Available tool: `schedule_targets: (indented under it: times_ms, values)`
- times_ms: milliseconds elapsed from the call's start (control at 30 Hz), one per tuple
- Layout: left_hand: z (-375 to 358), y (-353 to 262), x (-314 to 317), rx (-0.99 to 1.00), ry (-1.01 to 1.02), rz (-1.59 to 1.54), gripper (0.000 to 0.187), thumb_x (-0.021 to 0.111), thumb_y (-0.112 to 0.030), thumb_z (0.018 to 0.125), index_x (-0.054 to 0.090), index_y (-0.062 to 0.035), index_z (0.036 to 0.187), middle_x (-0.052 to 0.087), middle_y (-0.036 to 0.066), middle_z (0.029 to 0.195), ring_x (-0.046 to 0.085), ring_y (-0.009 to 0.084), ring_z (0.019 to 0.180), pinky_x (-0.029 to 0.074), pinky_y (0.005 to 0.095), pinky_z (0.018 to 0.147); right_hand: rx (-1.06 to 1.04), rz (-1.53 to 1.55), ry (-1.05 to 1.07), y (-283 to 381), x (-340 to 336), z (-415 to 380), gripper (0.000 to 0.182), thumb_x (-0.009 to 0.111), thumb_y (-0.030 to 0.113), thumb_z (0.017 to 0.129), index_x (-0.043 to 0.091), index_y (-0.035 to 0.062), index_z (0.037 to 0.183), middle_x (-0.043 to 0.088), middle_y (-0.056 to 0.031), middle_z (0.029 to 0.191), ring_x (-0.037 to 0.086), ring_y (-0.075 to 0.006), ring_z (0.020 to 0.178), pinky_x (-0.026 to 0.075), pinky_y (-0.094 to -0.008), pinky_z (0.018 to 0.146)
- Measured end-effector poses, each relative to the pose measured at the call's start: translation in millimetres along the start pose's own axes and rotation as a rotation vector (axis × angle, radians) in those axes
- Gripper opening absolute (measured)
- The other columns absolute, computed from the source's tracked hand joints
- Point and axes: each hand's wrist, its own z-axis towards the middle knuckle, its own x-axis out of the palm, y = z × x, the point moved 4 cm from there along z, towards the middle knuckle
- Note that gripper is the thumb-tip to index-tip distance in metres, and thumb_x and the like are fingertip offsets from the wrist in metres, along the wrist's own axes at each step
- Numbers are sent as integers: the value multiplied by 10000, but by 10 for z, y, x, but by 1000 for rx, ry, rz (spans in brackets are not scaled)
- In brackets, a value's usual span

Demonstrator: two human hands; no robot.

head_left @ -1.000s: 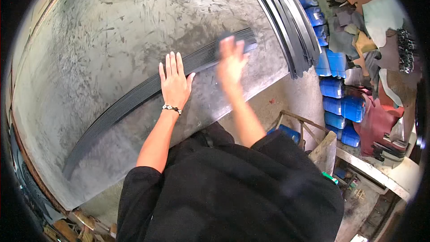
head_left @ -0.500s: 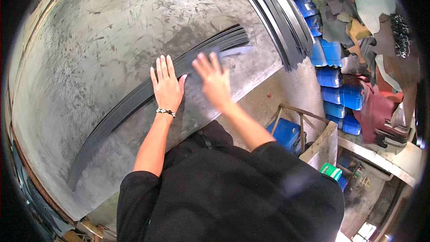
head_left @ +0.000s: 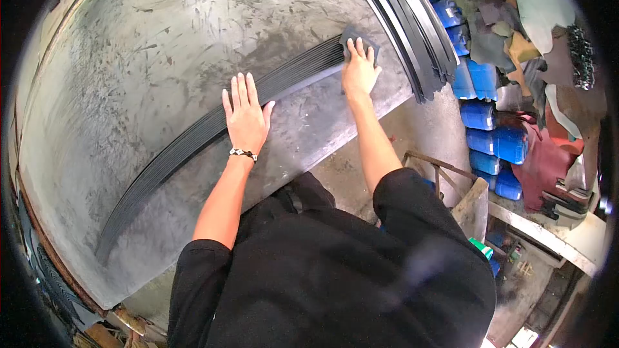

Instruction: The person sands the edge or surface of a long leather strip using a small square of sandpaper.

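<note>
Black strips [head_left: 193, 140] curve across the grey counter [head_left: 161, 77] from 8 to 1 o'clock. Wiping them seems in hand; another stroke would call for even pressure lengthwise. They look thin, close-set and matte. The left hand [head_left: 247, 120] lies flat on them, gripping nothing; the right hand [head_left: 360, 76], fingers slightly spread, covers a dark cloth [head_left: 351, 31] at their 1 o'clock end, its grip unclear.

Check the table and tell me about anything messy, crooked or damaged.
Dark smudges mark much of the grey table, so its surface looks dirty, and the black strips at its right side have uneven ends, which looks untidy. The strip bundle under the left hand lies close together. I see no spill or breakage.
</note>
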Motion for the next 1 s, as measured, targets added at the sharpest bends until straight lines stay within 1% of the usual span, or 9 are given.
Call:
schedule_targets:
  times_ms: [100, 167, 233, 300, 400, 533, 700, 833, 1000]
  values:
    - [45, 21, 23, 14, 18, 54, 872, 645, -490, 1053, 335, 23, 1687, 391, 211, 1729, 339, 360, 1621, 241, 544, 1335, -149, -106, -150, 896, -97, -618, 589, 657, 153, 949, 628, 235, 1532, 473, -52, 1719, 404, -430, 1580, 460, -699, 1078]
    - [27, 27, 12, 29, 101, 177, 875, 651, -487, 1050, 335, 25, 1686, 389, 212, 1729, 342, 363, 1619, 240, 546, 1336, -378, 138, 103, 1317, -396, -1248, 659, 678, 150, 929, 584, 255, 1573, 449, -43, 1738, 377, -408, 1607, 466, -688, 1078]
    - [25, 3, -12, 23, 55, 74, 871, 648, -484, 1054, 335, 25, 1688, 403, 205, 1725, 348, 360, 1617, 232, 547, 1337, -493, 234, 107, 862, -188, -1018, 680, 676, 141, 924, 574, 273, 1583, 437, -32, 1749, 382, -386, 1611, 462, -700, 1068]
    - [10, 18, 37, 5, -13, -10, 867, 642, -487, 1059, 334, 21, 1690, 412, 200, 1722, 347, 354, 1619, 226, 548, 1338, -270, -102, -27, 251, -164, -321, 682, 671, 127, 913, 589, 301, 1568, 504, -9, 1696, 451, -344, 1560, 487, -671, 1043]
    - [-21, 12, 18, -6, 2, -9, 861, 622, -500, 1069, 331, 14, 1696, 427, 200, 1713, 350, 347, 1617, 227, 541, 1337, 192, -9, 16, -347, -190, 507, 633, 613, 122, 1005, 499, 174, 1626, 480, -30, 1707, 448, -362, 1548, 444, -749, 1091]
    - [7, 19, 27, -14, -15, -23, 875, 641, -497, 1053, 334, 14, 1693, 446, 202, 1694, 369, 353, 1601, 234, 537, 1335, -106, 78, -57, 676, -398, -193, 826, 614, 127, 988, 291, 218, 1743, 341, -126, 1779, 325, -387, 1631, 384, -782, 1147]
    - [-2, 65, 24, -19, -17, -122, 908, 679, -495, 1023, 324, -2, 1698, 462, 198, 1672, 407, 361, 1567, 242, 539, 1333, -169, 203, 107, 1064, -223, -596, 714, 678, 292, 1005, 441, 251, 1677, 310, -229, 1769, 244, -451, 1651, 342, -814, 1144]
    - [-62, 379, -192, -24, 63, -231, 988, 730, -577, 962, 357, -19, 1687, 500, 203, 1623, 472, 375, 1490, 368, 537, 1238, -117, 319, 100, 1077, -345, -542, 666, 705, 487, 1013, 548, 225, 1605, 319, -260, 1754, 263, -452, 1637, 372, -811, 1098]
    - [-699, 1426, -472, -163, 102, -42, 1014, 738, -682, 928, 415, -84, 1681, 522, 198, 1552, 521, 398, 1383, 421, 536, 1158, -125, 191, 18, 1063, -185, -477, 409, 570, 419, 1128, 649, 243, 1489, 471, -39, 1715, 400, -389, 1573, 412, -762, 1063]
